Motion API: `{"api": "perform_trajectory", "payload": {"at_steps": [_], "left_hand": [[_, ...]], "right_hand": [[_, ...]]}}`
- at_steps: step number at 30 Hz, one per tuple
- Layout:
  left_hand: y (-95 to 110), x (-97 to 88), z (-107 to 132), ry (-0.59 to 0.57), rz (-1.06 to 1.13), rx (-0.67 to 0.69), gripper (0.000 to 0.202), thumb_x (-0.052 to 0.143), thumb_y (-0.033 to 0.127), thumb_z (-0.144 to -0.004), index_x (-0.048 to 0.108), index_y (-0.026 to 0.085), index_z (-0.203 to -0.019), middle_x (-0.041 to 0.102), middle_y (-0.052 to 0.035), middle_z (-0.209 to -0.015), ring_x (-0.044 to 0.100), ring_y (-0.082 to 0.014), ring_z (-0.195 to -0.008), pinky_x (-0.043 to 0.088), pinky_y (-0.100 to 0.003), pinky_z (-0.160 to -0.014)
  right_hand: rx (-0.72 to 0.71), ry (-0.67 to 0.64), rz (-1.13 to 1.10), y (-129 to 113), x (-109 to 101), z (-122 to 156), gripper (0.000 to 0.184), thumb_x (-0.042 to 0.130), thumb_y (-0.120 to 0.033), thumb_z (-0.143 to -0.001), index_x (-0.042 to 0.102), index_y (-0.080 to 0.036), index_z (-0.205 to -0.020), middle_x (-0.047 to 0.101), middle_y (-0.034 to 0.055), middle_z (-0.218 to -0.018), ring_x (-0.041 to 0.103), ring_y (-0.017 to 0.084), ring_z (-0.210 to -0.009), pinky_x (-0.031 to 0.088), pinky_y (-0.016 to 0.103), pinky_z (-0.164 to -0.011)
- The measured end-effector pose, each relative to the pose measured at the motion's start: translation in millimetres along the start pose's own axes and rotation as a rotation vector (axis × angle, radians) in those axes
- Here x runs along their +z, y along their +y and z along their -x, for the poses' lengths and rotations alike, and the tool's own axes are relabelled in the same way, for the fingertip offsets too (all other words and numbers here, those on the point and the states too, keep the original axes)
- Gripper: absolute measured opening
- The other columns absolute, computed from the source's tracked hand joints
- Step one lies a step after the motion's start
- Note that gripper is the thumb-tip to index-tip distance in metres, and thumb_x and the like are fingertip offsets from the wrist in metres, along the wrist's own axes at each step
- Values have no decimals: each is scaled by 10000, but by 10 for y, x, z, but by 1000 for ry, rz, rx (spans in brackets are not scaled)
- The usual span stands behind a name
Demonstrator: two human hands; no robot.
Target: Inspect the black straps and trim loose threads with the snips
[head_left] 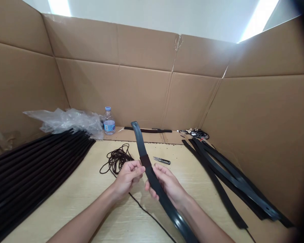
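As fingers pinch it, glossy black rubber strip point(141, 145) stands tilted above table point(73, 192)

Fingers of the right hand point(168, 185) grip it just below a brown band point(146, 161); those of the left hand point(128, 179), pressed together, touch its edge. Coiled thin black cord point(116, 158) lies beyond the left fingers, steel thread snips point(162, 160) beyond the right.

bottle label point(109, 127) too small, no readable txt

Beyond the fingers point(136, 167), the pale worktop point(190, 179) carries coiled black cord point(117, 158) and small snips point(161, 160), with black strips point(233, 179) lying to either side.
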State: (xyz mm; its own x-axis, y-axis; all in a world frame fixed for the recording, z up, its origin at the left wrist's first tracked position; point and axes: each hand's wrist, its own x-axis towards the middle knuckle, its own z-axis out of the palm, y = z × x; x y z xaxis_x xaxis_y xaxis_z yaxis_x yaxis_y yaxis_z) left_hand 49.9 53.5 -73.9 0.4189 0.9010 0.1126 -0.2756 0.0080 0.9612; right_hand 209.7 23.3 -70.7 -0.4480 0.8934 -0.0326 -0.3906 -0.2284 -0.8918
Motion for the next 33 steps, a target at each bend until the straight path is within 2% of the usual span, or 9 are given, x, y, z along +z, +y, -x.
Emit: {"api": "perform_trajectory", "payload": {"at_steps": [4, 9, 14, 18, 21, 24, 27, 29, 33], "left_hand": [[-36, -25, -20, 7, -69, 18, 410, 676, 428, -750, 412, 160, -590, 283, 74, -459, 160, -46, -428, 103, -189, -432], [-112, -33, -59, 27, -113, 29, 414, 640, 458, -779, 417, 163, -594, 297, 69, -456, 177, -56, -433, 126, -198, -432], [-101, -77, -110, 119, -88, 41, 429, 643, 476, -773, 398, 172, -596, 267, 77, -475, 153, -56, -433, 118, -197, -409], [-66, -117, -119, 118, -41, 14, 444, 668, 477, -751, 379, 176, -598, 242, 85, -490, 120, -48, -432, 84, -189, -399], [-58, -123, -102, 78, -20, 14, 423, 717, 454, -706, 424, 164, -615, 254, 89, -477, 129, -41, -425, 89, -180, -396], [-55, -115, -77, 58, -19, 23, 405, 745, 439, -673, 466, 148, -642, 276, 89, -470, 140, -35, -416, 91, -172, -392], [-49, -101, -58, 32, -11, 17, 407, 733, 435, -688, 449, 151, -626, 276, 90, -461, 141, -30, -406, 91, -165, -388], [-47, -94, -53, 25, 0, 17, 407, 724, 426, -702, 431, 158, -617, 271, 91, -457, 141, -30, -401, 93, -163, -382], [-51, -101, -61, 44, 45, 1, 403, 698, 431, -734, 398, 178, -642, 272, 95, -466, 123, -33, -397, 83, -161, -370]], "right_hand": [[72, 109, 36, 15, 17, -40, 430, 513, -554, -821, 467, -144, -939, 592, 32, -573, 473, 91, -363, 331, 152, -316], [84, 193, 79, 17, 5, -72, 450, 510, -576, -808, 490, -128, -845, 585, 43, -561, 468, 97, -356, 335, 168, -309], [-43, 115, -87, 20, -45, -108, 317, 641, -372, -763, 424, -145, -808, 651, 98, -726, 565, 115, -516, 421, 193, -457], [-30, 65, -150, 22, -77, -91, 363, 714, -261, -717, 492, -126, -972, 643, 98, -859, 568, 99, -658, 488, 231, -589], [-1, 110, -134, 49, -58, -58, 440, 761, -230, -665, 520, -126, -1018, 598, 31, -782, 533, 81, -634, 506, 220, -544], [20, 92, -73, 68, -26, -20, 427, 795, -218, -606, 515, -125, -914, 543, -11, -705, 516, 78, -584, 504, 209, -464], [40, 45, -38, 62, -4, 3, 474, 800, -234, -596, 408, -160, -852, 591, 3, -765, 555, 100, -541, 496, 229, -423], [14, 14, -41, 57, -3, -7, 496, 775, -282, -640, 329, -183, -834, 631, 34, -798, 541, 98, -464, 438, 199, -371], [-93, 22, -123, 63, -35, -77, 383, 626, -430, -783, 350, -165, -810, 640, 79, -742, 487, 72, -422, 324, 149, -353]]}}
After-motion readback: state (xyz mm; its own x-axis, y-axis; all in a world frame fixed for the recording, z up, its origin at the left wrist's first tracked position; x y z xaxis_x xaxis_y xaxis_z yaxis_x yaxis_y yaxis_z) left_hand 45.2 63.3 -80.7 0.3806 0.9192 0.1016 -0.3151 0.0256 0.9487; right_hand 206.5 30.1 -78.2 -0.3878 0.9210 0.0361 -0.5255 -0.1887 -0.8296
